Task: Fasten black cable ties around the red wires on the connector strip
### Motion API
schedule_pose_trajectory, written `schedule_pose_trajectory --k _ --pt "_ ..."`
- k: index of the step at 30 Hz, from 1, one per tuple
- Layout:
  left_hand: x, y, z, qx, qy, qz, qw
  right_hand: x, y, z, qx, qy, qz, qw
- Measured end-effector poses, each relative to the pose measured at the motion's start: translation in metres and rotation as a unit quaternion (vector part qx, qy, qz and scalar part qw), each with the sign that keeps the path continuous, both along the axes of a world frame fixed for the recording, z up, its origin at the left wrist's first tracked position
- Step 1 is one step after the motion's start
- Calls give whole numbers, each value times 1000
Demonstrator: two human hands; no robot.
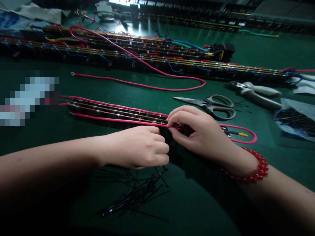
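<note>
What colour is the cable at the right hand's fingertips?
The cable is pinkish red, clearest in the head view.

One of the hands [200, 131] covers part of the red cable [118, 120].

On the near side, bare table [197, 206] gives room for a hand to pass between the loose black ties [130, 196] and the right forearm [278, 183]. Beyond the red-cabled strip [118, 113], the passage is narrower: scissors [206, 104] lie just behind the right hand [199, 129], pliers [259, 99] farther right, and a loose red cable [137, 85] bends across the left and middle.
</note>
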State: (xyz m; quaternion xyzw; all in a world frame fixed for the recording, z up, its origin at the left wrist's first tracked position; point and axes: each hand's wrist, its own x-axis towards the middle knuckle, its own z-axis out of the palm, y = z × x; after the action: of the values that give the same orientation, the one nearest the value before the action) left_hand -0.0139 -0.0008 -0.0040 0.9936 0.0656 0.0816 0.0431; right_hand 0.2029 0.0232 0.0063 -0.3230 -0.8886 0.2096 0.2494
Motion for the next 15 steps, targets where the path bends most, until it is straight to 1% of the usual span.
schedule_pose_trajectory --k 5,8,11,15 --pt "1 -1 -1 3 8 15 1000 0 0 0 -2 2 -1 1000" --pt "1 -2 1 -22 11 18 1000 1 0 0 -1 3 0 1000" --pt "0 -2 5 -52 20 14 998 0 0 0 -4 4 -1 1000" --pt "0 -2 6 -47 25 3 999 0 0 1 -5 4 0 1000"
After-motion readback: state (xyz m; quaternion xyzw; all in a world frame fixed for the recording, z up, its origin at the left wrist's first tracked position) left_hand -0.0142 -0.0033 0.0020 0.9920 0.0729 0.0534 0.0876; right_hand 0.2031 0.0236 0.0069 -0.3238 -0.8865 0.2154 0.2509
